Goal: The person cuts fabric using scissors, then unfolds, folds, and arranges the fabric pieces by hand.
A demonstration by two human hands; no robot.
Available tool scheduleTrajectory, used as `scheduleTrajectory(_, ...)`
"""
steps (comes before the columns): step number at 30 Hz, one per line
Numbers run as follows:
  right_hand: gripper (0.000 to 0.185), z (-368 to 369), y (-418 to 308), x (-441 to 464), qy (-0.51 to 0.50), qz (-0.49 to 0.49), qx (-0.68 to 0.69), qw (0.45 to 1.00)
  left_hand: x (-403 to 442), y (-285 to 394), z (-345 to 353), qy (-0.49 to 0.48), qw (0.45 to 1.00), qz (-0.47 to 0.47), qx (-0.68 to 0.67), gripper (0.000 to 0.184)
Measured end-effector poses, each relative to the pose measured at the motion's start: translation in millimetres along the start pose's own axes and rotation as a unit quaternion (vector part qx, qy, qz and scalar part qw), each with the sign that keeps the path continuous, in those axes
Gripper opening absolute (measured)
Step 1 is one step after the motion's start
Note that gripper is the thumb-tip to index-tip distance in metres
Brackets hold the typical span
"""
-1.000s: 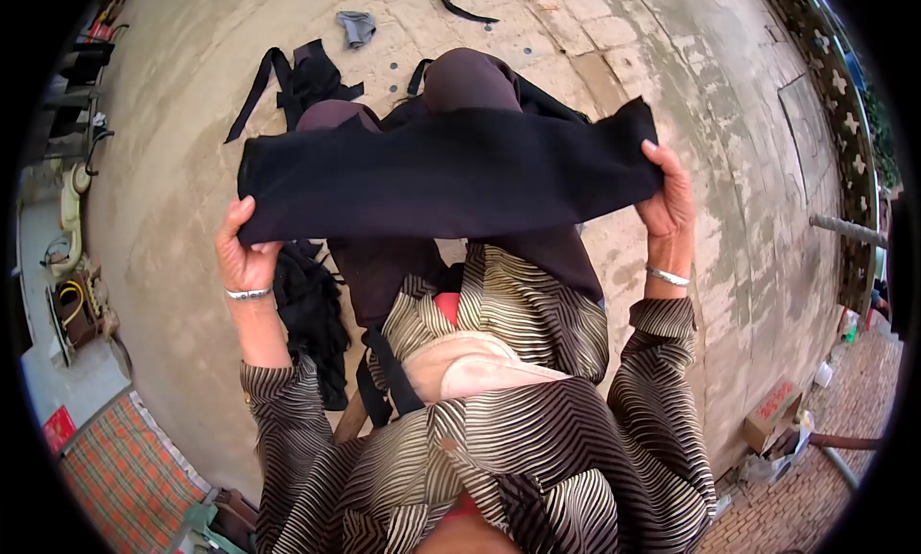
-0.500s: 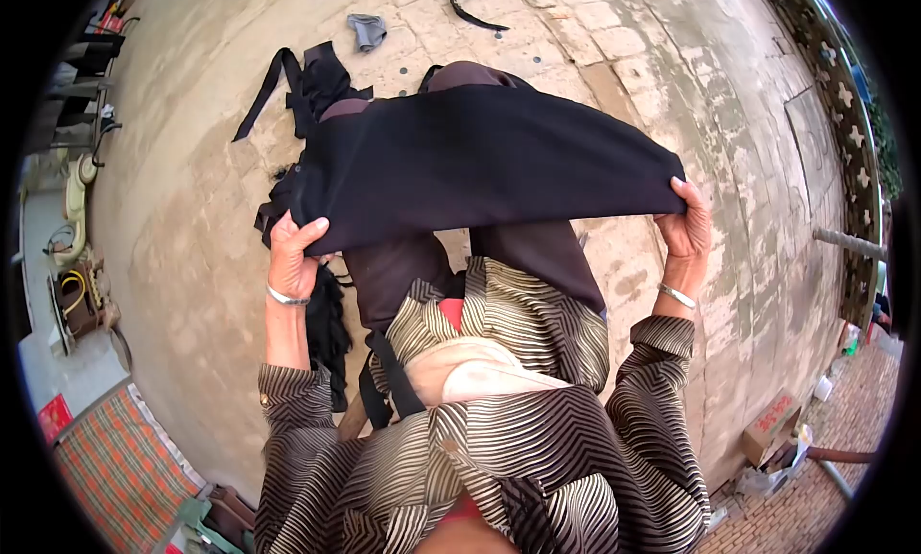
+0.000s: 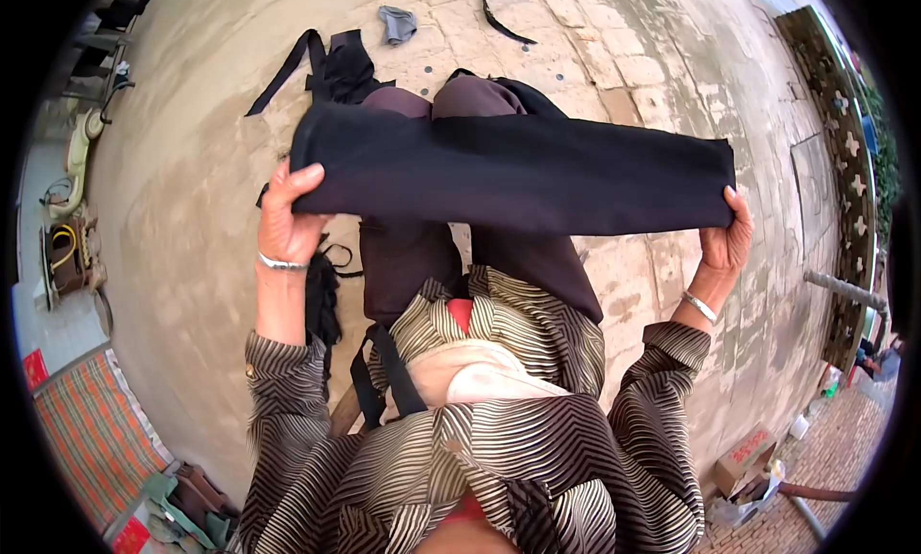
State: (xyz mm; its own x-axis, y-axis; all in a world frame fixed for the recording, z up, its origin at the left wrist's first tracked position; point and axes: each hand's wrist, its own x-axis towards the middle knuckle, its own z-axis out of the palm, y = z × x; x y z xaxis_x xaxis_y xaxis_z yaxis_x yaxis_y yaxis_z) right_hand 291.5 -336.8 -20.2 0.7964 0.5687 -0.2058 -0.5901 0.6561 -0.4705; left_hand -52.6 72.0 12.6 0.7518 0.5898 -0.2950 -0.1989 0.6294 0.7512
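A long piece of black cloth (image 3: 508, 170), perhaps a folded garment, stretches across above my knees. My left hand (image 3: 288, 213) pinches its left end, thumb on top and the other fingers partly hidden beneath. At the opposite end, my right hand (image 3: 729, 233) grips the lower right corner between thumb and fingers. The cloth is drawn fairly straight between the hands. Below it show my dark trouser legs (image 3: 413, 271). A pale cloth (image 3: 480, 367) lies on my lap.
Black fabric scraps and straps (image 3: 345, 70) lie on the concrete ground beyond my knees, with a grey cloth (image 3: 396, 24) and a black strip (image 3: 499, 17) farther off. Fluffy black material (image 3: 323, 305) is beside my left leg. A cardboard box (image 3: 743, 463) stands at lower right.
Both hands have moved farther apart, the right one outward to the right. The black cloth has become straighter and narrower, with its right end now squared. The view has shifted slightly.
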Motion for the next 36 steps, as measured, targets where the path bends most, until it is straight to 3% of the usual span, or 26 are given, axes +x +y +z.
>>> scheduleTrajectory(4,0.029,35.0,-22.5,11.8,-0.129,0.016,0.034,0.991,18.0,41.2,2.5,-0.077,0.993,0.063,-0.059,0.037)
scheduleTrajectory(6,0.031,29.0,-33.4,4.2,-0.152,0.005,0.048,0.987,10.9,45.5,17.1,-0.062,0.992,0.1,-0.033,0.039)
scheduleTrajectory(8,0.035,11.9,-39.7,-6.0,-0.08,-0.085,0.019,0.993,8.6,42.1,23.5,-0.046,0.978,0.16,0.129,0.045)
scheduleTrajectory(10,0.04,-1.5,-25.4,-22.2,0.056,-0.134,-0.022,0.989,11.3,18.2,11.8,-0.054,0.974,0.113,0.187,0.056)
scheduleTrajectory(12,0.036,-0.7,5.1,-38.4,0.085,-0.085,-0.07,0.99,12.7,-13.6,-6.2,-0.041,0.962,0.063,0.264,0.059)
scheduleTrajectory(14,0.043,-41.3,20.7,-48.0,0.134,-0.063,-0.077,0.986,17.8,-50.2,-42.5,-0.073,0.908,0.109,0.397,0.07)
scheduleTrajectory(15,0.044,-49.9,30.4,-52.7,0.143,-0.042,-0.065,0.987,9.4,-58.7,-39.2,-0.028,0.925,0.063,0.374,0.075)
scheduleTrajectory(16,0.046,-61.9,35.9,-57.7,0.149,-0.03,-0.037,0.988,7.6,-62.6,-33.7,-0.017,0.908,0.114,0.404,0.078)
scheduleTrajectory(19,0.046,-79.1,39.5,-63.5,0.182,-0.026,-0.03,0.982,-9.7,-55.3,-12.3,0.04,0.89,0.126,0.436,0.075)
scheduleTrajectory(21,0.045,-78.4,38.3,-60.3,0.189,-0.032,-0.018,0.981,-11.6,-56.5,-16.4,0.071,0.845,0.102,0.519,0.06)
scheduleTrajectory(27,0.047,-59.6,13.7,-57.0,0.149,-0.049,0.002,0.988,-8.8,-63.0,-18.0,0.097,0.912,0.054,0.396,0.032)
scheduleTrajectory(30,0.047,-53.3,7.1,-59.2,0.133,-0.067,-0.007,0.989,-4.8,-62.1,-25.4,0.08,0.889,0.011,0.451,0.025)
scheduleTrajectory(36,0.047,-44.1,10.1,-55.4,0.159,-0.075,-0.049,0.983,-4.9,-63.3,-30.3,0.055,0.882,0.019,0.468,0.018)
